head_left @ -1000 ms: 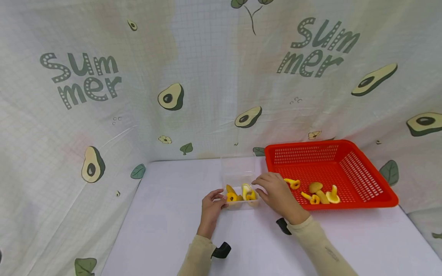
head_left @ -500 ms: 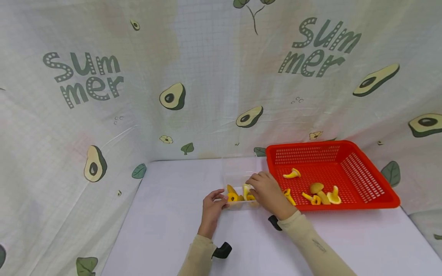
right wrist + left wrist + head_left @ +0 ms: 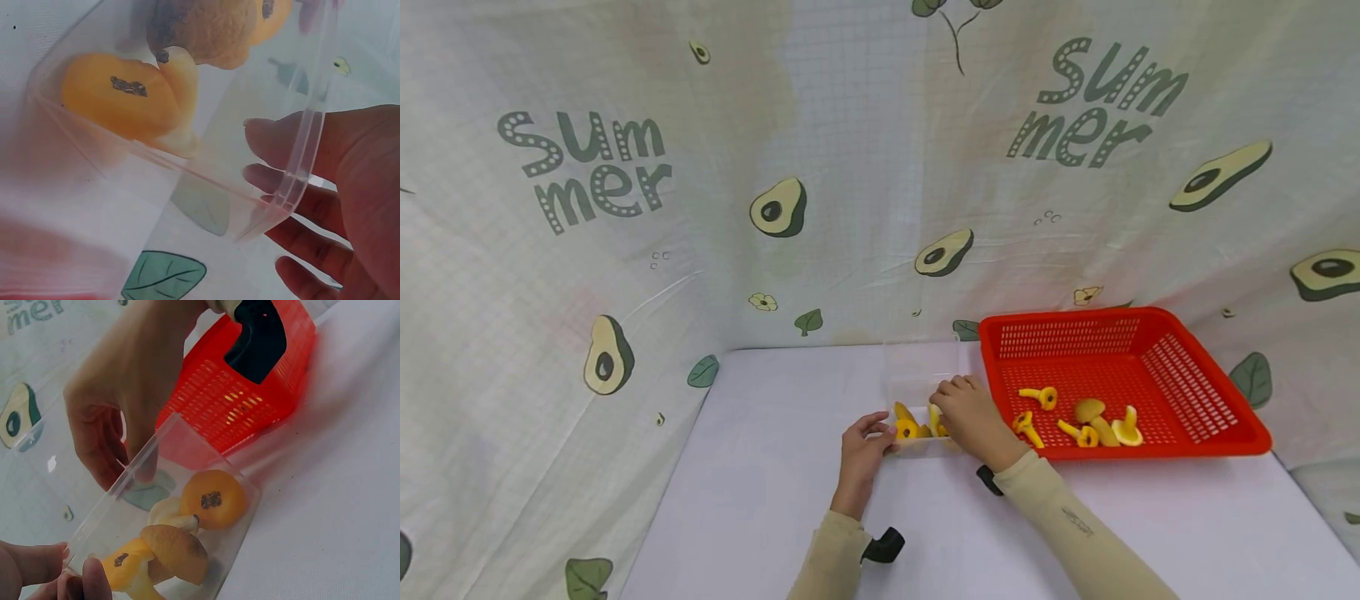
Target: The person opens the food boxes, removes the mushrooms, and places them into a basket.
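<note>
A clear plastic box (image 3: pixel 917 451) holds yellow mushrooms (image 3: pixel 907 428) and a brown one (image 3: pixel 176 553). My left hand (image 3: pixel 861 461) pinches its left edge, thumb and fingertips at the rim in the left wrist view. At the opposite end, my right hand (image 3: pixel 977 423) has its fingers reaching over the rim, nothing visible between them. Through the clear wall the right thumb (image 3: pixel 275 140) shows in the right wrist view, near a yellow mushroom (image 3: pixel 122 97). In the head view this hand covers the box's right end.
Right of the box stands a red perforated basket (image 3: pixel 1217 375) with several yellow mushrooms (image 3: pixel 1040 397) and a brown mushroom (image 3: pixel 1091 409). Behind the box its clear lid (image 3: pixel 922 360) lies open. A printed cloth (image 3: pixel 850 167) hangs along the table's back edge.
My right hand has moved left, from beside the box to over its right end. In the basket, the upper left yellow mushroom has shifted and turned. The left hand stays at the box.
</note>
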`<state>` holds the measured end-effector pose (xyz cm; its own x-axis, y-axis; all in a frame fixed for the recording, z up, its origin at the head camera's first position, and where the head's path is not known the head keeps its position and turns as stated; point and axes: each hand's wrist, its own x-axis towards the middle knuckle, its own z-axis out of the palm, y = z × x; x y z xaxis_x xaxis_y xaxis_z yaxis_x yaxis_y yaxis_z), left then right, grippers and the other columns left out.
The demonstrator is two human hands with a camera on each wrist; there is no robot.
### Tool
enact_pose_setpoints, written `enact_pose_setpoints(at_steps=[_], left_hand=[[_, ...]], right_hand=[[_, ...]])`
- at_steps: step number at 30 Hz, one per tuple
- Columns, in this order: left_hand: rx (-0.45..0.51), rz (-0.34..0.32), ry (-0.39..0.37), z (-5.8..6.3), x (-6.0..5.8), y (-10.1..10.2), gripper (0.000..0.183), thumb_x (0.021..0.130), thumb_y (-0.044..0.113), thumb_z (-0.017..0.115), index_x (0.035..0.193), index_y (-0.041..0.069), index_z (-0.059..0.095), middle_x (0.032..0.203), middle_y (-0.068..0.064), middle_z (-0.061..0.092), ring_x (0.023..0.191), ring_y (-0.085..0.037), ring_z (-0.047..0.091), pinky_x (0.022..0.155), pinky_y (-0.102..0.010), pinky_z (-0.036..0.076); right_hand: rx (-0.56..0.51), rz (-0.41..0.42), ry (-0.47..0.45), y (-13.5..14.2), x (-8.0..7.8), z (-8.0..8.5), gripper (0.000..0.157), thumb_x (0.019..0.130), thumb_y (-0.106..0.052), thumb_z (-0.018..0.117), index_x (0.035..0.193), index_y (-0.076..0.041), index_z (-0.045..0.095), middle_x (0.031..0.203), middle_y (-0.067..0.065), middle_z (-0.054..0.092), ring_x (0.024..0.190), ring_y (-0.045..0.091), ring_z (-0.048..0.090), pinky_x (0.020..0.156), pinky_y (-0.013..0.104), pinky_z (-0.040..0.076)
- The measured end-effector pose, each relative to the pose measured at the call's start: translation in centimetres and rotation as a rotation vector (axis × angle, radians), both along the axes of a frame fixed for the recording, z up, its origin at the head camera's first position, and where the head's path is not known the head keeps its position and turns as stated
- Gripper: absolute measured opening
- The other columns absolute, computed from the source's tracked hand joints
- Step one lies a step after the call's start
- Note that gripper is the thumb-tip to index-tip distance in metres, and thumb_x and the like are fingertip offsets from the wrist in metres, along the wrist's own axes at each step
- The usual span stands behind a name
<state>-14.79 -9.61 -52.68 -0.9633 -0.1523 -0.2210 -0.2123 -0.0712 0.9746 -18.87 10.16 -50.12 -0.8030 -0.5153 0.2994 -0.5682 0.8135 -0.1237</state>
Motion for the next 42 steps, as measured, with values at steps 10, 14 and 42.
enact_pose_setpoints(at_steps=[10, 14, 42], left_hand=[[0.007, 0.007, -0.005, -0.8, -0.3, -0.1, 0.038, 0.096, -0.005, 0.072, 0.132, -0.012, 0.063, 0.100, -0.011, 0.062, 0.079, -0.015, 0.062, 0.072, -0.025, 0.064], [0.011, 0.009, 0.001, -0.6, -0.2, 0.0, 0.037, 0.096, -0.005, 0.072, 0.131, -0.012, 0.064, 0.100, -0.011, 0.061, 0.079, -0.015, 0.062, 0.071, -0.024, 0.064], [0.026, 0.011, -0.006, -0.8, -0.1, -0.2, 0.037, 0.096, -0.004, 0.073, 0.131, -0.011, 0.064, 0.101, -0.012, 0.061, 0.079, -0.015, 0.061, 0.071, -0.024, 0.064]], right_hand=[[0.102, -0.037, -0.069, -0.4, -0.7, -0.2, 0.025, 0.085, -0.014, 0.090, 0.107, -0.008, 0.081, 0.107, 0.010, 0.074, 0.104, 0.030, 0.063, 0.107, 0.049, 0.051], [0.151, -0.050, -0.112, -0.7, -1.0, -0.1, 0.025, 0.086, -0.016, 0.089, 0.108, -0.008, 0.081, 0.108, 0.011, 0.075, 0.105, 0.032, 0.064, 0.109, 0.049, 0.050], [0.112, -0.038, -0.147, -1.4, -1.7, -0.1, 0.025, 0.086, -0.012, 0.089, 0.108, -0.011, 0.078, 0.106, 0.008, 0.078, 0.101, 0.029, 0.068, 0.104, 0.046, 0.053]])
